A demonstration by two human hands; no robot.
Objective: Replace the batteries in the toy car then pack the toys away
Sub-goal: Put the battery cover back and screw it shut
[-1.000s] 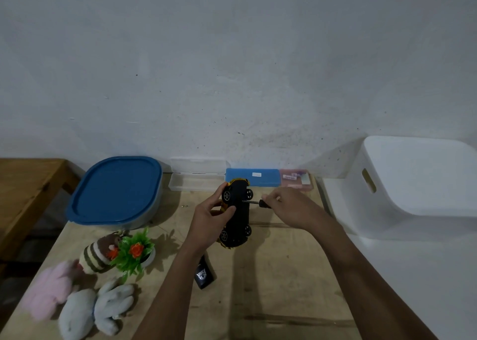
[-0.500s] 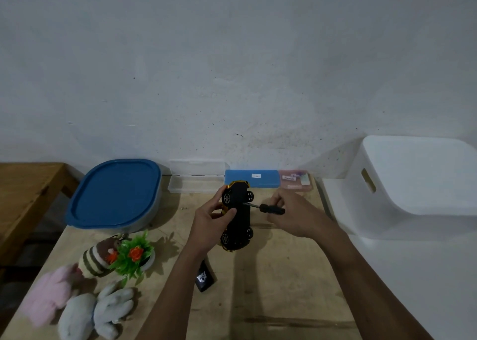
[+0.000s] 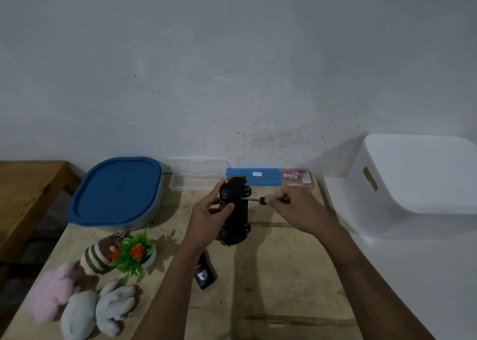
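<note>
My left hand (image 3: pixel 210 212) grips a black and yellow toy car (image 3: pixel 237 210), held on its side above the wooden table (image 3: pixel 284 275) with its black underside facing right. My right hand (image 3: pixel 299 209) holds a small screwdriver (image 3: pixel 260 200) by its black handle, and the metal tip touches the car's underside near the upper wheels. Several soft toys lie at the front left: a pink one (image 3: pixel 53 290), a grey one (image 3: pixel 100 311) and a striped brown one (image 3: pixel 99 255). A small plastic plant (image 3: pixel 134 254) with orange flowers stands beside them.
A blue-lidded container (image 3: pixel 117 192) sits at the back left. Along the wall lie a clear open case (image 3: pixel 196 178), a blue case (image 3: pixel 258 177) and a pinkish case (image 3: pixel 296 179). A white bin (image 3: pixel 418 184) stands at the right. A black remote (image 3: pixel 204 274) lies under my left forearm.
My right hand has shifted back along the screwdriver, so the shaft and handle now show. The tip stays against the car's underside and the left hand keeps its hold.
</note>
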